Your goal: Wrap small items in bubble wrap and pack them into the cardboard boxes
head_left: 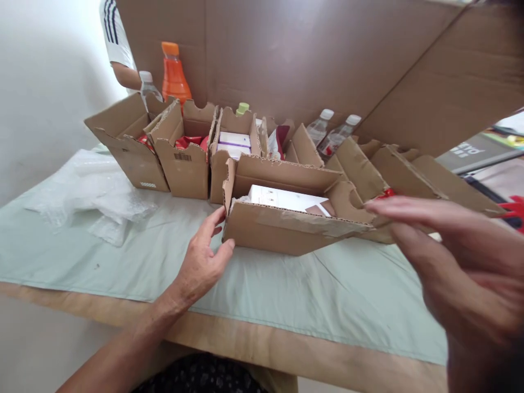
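A long open cardboard box (286, 232) stands crosswise on the cloth in front of me, a white box (282, 197) with a brown patch lying inside it. My left hand (204, 251) grips the cardboard box at its left end, fingers along the side and thumb at the lower front corner. Close to the camera on the right, my right hand (462, 262) is raised with fingers stretched out, nothing visible in it. Its fingertips overlap the box's right end in view; whether they touch it I cannot tell.
Behind stands a row of cardboard bins (188, 174) with packets, boxes and bottles, including an orange bottle (175, 76). A tall cardboard panel (278, 60) rises at the back. Bubble wrap (94, 188) lies left on the green cloth (172, 218). Another person's sleeve (117, 33) shows behind the panel.
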Motion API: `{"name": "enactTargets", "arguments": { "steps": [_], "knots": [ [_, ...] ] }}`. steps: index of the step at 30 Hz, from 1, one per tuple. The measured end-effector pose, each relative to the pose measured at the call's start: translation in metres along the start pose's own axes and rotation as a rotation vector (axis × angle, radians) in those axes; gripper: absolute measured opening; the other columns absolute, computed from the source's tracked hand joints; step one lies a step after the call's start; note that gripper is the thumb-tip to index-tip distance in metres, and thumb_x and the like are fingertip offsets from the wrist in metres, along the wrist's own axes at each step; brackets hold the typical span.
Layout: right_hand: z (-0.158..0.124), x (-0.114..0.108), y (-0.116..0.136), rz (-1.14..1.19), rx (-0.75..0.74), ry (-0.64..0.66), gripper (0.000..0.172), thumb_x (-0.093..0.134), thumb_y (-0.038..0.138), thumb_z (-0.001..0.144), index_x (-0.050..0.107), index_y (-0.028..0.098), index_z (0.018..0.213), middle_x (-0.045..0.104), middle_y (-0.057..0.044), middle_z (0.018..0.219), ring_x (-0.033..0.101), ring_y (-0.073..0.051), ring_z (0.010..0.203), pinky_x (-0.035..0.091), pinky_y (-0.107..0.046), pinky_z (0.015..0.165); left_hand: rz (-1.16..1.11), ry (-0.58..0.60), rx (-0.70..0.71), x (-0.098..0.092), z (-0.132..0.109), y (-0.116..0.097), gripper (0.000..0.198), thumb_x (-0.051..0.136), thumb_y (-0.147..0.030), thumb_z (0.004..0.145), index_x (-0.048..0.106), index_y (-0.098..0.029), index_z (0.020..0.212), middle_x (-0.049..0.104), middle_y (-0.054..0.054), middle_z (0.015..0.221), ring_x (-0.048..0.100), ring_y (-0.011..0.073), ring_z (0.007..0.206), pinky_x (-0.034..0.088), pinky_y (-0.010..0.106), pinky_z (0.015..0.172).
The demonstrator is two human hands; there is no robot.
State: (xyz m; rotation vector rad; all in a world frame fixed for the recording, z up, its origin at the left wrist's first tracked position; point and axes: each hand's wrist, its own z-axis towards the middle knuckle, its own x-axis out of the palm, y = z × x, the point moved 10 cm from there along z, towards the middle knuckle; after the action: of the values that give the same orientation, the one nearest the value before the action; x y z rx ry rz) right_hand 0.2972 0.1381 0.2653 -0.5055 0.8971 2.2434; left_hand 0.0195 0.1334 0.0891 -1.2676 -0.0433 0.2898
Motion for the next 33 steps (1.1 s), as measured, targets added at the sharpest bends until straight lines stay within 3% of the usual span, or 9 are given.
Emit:
{"name": "enactTargets", "arguments": {
  "steps": [2,5,8,11,16,19,21,28,33],
  "knots": [
    [-0.049,-0.019,-0.05,-0.019,0.268,-0.109,0.019,0.069,0.043,0.096,0.08,0.033,0.108,0.081,-0.002,0.102,0.075,-0.026,0.096,0.06,-0.049,0.093,-0.019,-0.009,-0.044,0.0,-0.001,0.008,0.062,0.066,-0.027,0.091,0.049,-0.024,0.151,0.058,0.013,0.154,0.058,0.0303,0.14,0.049,0.056,0.118],
    [-0.097,0.022,-0.101,0.079,0.439,0.001,0.043,0.074,0.051,0.088,0.071,0.027,0.124,0.077,-0.01,0.123,0.073,-0.03,0.107,0.061,-0.05,0.086,-0.028,-0.002,-0.111,0.007,0.001,0.021,0.074,0.07,-0.031,0.085,0.044,-0.022,0.154,0.055,0.015,0.155,0.053,0.0333,0.144,0.05,0.057,0.116],
    [-0.102,0.083,-0.116,0.27,0.464,0.143,0.07,0.075,0.054,0.079,0.057,0.023,0.139,0.068,-0.016,0.138,0.068,-0.034,0.118,0.062,-0.051,0.086,-0.02,0.018,-0.127,0.017,0.006,0.023,0.076,0.07,-0.031,0.082,0.044,-0.021,0.152,0.058,0.015,0.148,0.058,0.0324,0.137,0.051,0.056,0.114],
    [-0.095,0.102,-0.11,0.364,0.46,0.157,0.066,0.071,0.053,0.082,0.054,0.024,0.139,0.068,-0.014,0.135,0.066,-0.032,0.119,0.059,-0.052,0.094,0.002,0.001,-0.099,0.023,0.0,0.012,0.069,0.068,-0.029,0.083,0.047,-0.021,0.148,0.062,0.012,0.138,0.062,0.029,0.127,0.052,0.054,0.113],
    [-0.148,0.037,-0.105,0.245,0.487,0.048,0.049,0.072,0.056,0.087,0.06,0.027,0.124,0.07,-0.01,0.121,0.067,-0.029,0.103,0.057,-0.049,0.091,0.12,0.026,-0.039,0.039,-0.07,-0.006,0.051,0.067,-0.029,0.09,0.055,-0.023,0.14,0.063,0.012,0.136,0.058,0.0315,0.134,0.049,0.054,0.117],
    [-0.196,-0.005,-0.106,0.169,0.539,0.001,0.045,0.071,0.055,0.09,0.062,0.027,0.124,0.068,-0.01,0.12,0.065,-0.031,0.109,0.053,-0.05,0.097,0.221,0.083,-0.025,0.048,-0.125,-0.006,0.049,0.066,-0.031,0.094,0.057,-0.023,0.141,0.064,0.015,0.137,0.056,0.0351,0.14,0.043,0.058,0.122],
    [-0.21,-0.014,-0.095,0.162,0.541,-0.011,0.043,0.07,0.052,0.092,0.062,0.027,0.125,0.069,-0.01,0.118,0.064,-0.033,0.114,0.05,-0.052,0.103,0.25,0.099,-0.052,0.041,-0.147,-0.003,0.054,0.066,-0.032,0.095,0.053,-0.024,0.147,0.064,0.015,0.139,0.056,0.0349,0.141,0.041,0.058,0.125],
    [-0.14,0.049,-0.026,0.366,0.362,0.101,0.045,0.069,0.049,0.093,0.056,0.03,0.132,0.068,-0.008,0.118,0.066,-0.029,0.106,0.058,-0.049,0.092,0.152,-0.164,-0.104,-0.031,-0.109,-0.031,0.068,0.072,-0.033,0.094,0.043,-0.03,0.156,0.057,0.011,0.149,0.05,0.0325,0.146,0.035,0.056,0.129],
    [-0.142,0.04,-0.048,0.351,0.372,0.062,0.041,0.065,0.053,0.096,0.057,0.029,0.129,0.068,-0.008,0.118,0.065,-0.029,0.105,0.057,-0.048,0.091,0.22,-0.108,-0.145,-0.007,-0.132,-0.015,0.067,0.068,-0.034,0.097,0.042,-0.031,0.158,0.061,0.012,0.143,0.058,0.033,0.139,0.039,0.058,0.126]
  ]
}}
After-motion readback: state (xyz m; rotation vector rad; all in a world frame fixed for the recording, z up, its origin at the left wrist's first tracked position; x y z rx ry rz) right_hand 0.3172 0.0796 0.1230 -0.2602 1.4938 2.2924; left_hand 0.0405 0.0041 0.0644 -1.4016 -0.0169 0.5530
